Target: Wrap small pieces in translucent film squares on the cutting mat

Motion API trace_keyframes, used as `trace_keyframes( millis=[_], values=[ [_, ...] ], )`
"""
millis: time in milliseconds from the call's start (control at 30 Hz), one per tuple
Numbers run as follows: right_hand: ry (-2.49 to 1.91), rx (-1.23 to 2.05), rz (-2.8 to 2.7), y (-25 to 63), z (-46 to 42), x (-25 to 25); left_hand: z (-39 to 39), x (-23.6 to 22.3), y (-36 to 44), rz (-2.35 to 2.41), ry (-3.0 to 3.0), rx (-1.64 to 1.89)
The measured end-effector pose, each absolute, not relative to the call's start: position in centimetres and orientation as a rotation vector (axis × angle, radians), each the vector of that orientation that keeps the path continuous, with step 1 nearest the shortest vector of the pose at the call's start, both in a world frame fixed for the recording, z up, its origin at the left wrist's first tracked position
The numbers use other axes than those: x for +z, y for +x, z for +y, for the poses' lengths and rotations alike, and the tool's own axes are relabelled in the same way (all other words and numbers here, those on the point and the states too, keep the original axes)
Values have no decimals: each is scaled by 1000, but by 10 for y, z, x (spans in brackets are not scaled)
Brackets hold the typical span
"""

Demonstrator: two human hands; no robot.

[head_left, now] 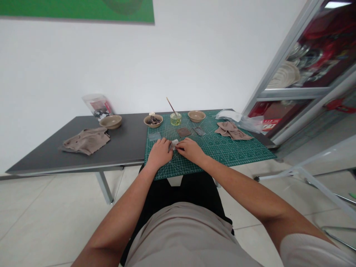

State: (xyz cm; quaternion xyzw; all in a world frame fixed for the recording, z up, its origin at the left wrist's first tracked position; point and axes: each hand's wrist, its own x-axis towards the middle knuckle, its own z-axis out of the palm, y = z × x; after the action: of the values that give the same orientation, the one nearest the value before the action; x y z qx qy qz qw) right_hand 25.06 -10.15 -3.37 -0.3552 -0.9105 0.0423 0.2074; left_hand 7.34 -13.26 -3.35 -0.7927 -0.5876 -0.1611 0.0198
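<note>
Over the near part of the green cutting mat (217, 152), my left hand (160, 152) and my right hand (192, 151) meet with fingers closed. Between them is a small whitish piece (174, 142), pinched from both sides. It has a darker, shiny part by the left fingers; its exact kind is too small to tell. Just beyond the hands lie a bluish-grey flat square (154, 136), a brown square (184, 132) and a dark grey flat piece (199, 131).
Behind stand a bowl of dark pieces (153, 120), a glass jar (175, 119) with a brush (171, 106), and a tan bowl (197, 116). Brown cloths (86, 141) lie on both sides. A plastic bag (244, 120) is at right. Another bowl (110, 121) and a clear container (97, 105) stand left.
</note>
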Motion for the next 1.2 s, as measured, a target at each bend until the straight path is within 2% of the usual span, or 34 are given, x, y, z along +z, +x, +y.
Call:
trace_keyframes(
  millis=[333,1200],
  values=[
    [-1109,46,-2480,259,-90,-34,-134,-33,75,-1837,-2461,-504],
    [-1061,89,-2496,248,-107,-34,-135,-31,76,-1837,-2437,-436]
  ],
)
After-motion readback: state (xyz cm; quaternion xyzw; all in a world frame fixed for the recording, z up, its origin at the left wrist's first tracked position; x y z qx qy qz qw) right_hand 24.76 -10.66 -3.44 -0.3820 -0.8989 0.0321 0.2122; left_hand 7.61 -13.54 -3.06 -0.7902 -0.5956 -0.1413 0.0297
